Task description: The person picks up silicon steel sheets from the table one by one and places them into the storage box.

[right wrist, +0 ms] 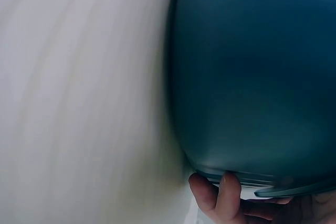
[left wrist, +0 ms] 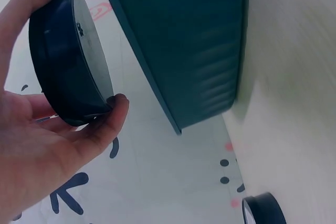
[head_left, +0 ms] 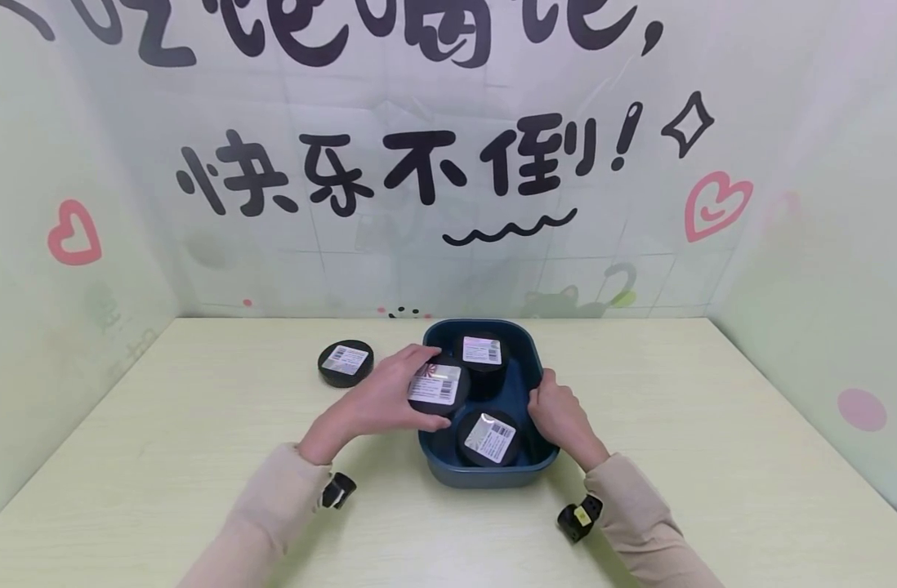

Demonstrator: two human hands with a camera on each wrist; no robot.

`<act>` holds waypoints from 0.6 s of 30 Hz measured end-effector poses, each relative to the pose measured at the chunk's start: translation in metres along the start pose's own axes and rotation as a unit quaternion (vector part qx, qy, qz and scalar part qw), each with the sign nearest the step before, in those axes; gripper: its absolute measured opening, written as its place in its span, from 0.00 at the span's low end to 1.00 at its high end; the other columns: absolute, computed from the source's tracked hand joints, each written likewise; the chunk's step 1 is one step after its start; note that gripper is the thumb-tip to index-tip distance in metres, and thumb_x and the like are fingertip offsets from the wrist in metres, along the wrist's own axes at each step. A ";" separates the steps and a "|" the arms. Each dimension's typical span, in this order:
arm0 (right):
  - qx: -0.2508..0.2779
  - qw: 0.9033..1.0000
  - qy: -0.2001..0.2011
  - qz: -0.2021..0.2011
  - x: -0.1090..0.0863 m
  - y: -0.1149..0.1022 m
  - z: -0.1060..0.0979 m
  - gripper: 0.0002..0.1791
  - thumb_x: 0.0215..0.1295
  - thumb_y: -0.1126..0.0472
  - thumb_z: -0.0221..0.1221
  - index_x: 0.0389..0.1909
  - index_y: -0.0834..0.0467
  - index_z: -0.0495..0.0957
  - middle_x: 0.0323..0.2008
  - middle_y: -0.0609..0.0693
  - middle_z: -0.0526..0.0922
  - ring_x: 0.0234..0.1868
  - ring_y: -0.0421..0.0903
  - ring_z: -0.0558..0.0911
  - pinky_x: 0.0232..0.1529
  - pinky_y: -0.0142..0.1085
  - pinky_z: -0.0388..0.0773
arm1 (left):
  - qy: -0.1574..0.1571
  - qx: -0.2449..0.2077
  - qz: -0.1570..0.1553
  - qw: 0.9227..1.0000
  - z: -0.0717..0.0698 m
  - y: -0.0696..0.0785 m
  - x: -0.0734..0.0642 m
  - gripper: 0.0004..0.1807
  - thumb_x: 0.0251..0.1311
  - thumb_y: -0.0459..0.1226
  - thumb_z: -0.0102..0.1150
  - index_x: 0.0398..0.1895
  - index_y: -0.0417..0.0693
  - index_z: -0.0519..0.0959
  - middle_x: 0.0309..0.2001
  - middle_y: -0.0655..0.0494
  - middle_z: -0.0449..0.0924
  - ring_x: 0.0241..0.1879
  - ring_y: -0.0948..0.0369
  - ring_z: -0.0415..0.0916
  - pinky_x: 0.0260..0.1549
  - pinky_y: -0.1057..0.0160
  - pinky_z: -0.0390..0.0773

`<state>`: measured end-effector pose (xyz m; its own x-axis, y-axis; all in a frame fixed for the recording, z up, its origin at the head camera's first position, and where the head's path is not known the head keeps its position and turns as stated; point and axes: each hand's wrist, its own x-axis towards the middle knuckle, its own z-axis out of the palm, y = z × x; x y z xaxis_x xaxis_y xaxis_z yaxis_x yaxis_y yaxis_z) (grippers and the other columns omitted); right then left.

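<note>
My left hand holds a round black container by its edge, thumb on one side and fingers on the other. A white label with a barcode lies on its upper face. It hangs over the left rim of a dark blue plastic bin; the left wrist view shows the container raised beside the bin's wall. Inside the bin sit two similar labelled containers, one farther back and one near the front. At the right rim, my right hand grips the bin with curled fingers.
Another round black labelled container lies on the pale wooden table, left of the bin. A printed backdrop stands behind the table, with side panels left and right. Each wrist wears a small black camera.
</note>
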<state>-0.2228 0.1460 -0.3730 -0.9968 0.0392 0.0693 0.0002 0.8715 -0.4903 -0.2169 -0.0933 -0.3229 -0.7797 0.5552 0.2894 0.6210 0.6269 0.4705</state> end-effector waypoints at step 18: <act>0.002 1.000 0.001 0.005 -0.001 -0.001 -0.001 0.18 0.61 0.64 0.40 0.48 0.71 0.61 0.33 0.71 0.76 0.29 0.59 0.77 0.26 0.48 0.72 | -0.081 0.007 -0.021 0.996 0.024 0.021 0.015 0.45 0.36 0.47 0.70 0.58 0.33 0.63 0.54 0.43 0.66 0.49 0.53 0.65 0.48 0.57 0.69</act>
<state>-0.2222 0.1454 -0.3715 -0.9967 0.0491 0.0650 0.0105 0.8688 -0.4950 -0.2143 -0.0590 -0.3284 -0.7827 0.6085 0.1307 0.5900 0.6587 0.4670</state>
